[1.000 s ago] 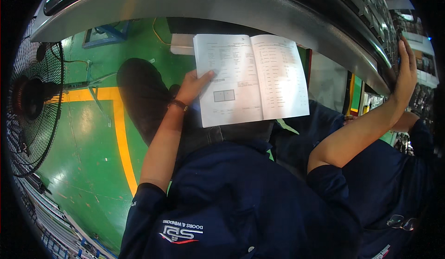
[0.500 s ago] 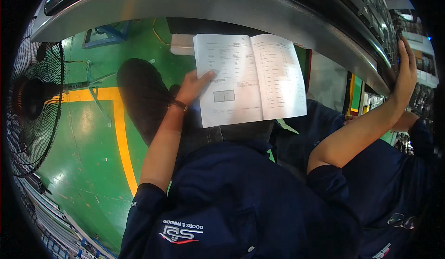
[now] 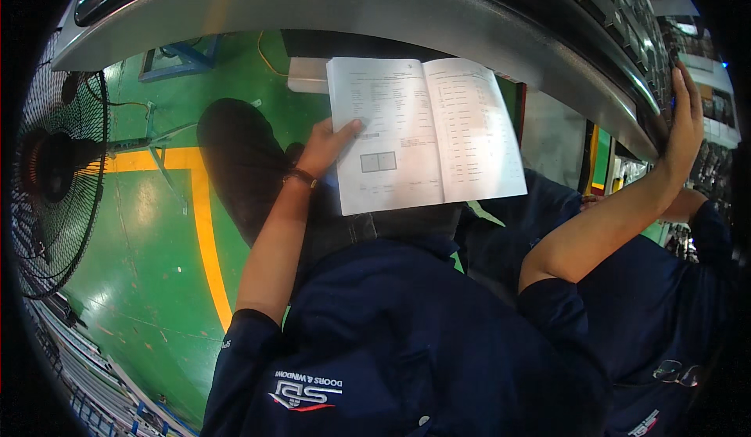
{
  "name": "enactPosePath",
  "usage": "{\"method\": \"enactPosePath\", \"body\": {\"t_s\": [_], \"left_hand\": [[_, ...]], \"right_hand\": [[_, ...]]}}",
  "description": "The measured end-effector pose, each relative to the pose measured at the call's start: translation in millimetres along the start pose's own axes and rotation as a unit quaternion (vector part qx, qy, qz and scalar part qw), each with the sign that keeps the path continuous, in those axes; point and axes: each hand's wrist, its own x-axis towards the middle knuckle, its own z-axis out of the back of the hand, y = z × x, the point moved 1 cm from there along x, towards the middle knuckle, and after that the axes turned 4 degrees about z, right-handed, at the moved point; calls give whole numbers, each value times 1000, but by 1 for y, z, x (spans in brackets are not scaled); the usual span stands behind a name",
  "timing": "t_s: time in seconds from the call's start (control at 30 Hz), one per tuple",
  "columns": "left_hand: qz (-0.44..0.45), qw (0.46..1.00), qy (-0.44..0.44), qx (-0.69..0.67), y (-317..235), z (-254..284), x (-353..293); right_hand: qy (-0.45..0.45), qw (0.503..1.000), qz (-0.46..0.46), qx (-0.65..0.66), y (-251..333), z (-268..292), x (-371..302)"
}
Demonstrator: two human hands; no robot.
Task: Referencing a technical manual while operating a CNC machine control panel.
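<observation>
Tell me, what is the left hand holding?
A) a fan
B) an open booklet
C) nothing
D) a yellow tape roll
B: the left hand grips the left page of the open booklet, thumb on the paper, while the right hand rests up on the grey metal edge.

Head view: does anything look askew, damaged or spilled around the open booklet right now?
Nothing stands out. The open booklet lies flat with both pages spread and no tears showing, steadied by the left hand. The right hand rests up on the curved metal edge. The green floor shows scuffs only, no spill.
</observation>
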Motion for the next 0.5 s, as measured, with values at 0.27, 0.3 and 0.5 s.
{"method": "enactPosePath", "body": {"t_s": [0.27,0.3,0.5], "left_hand": [[2,1000,4,-11,3,0,1],[2,1000,5,-11,2,-1,1],[3,1000,0,-7,3,-1,2]], "right_hand": [[0,1000,-16,10,-8,3,3],[0,1000,-15,10,-6,3,2],[7,999,-30,13,-3,3,1]]}}
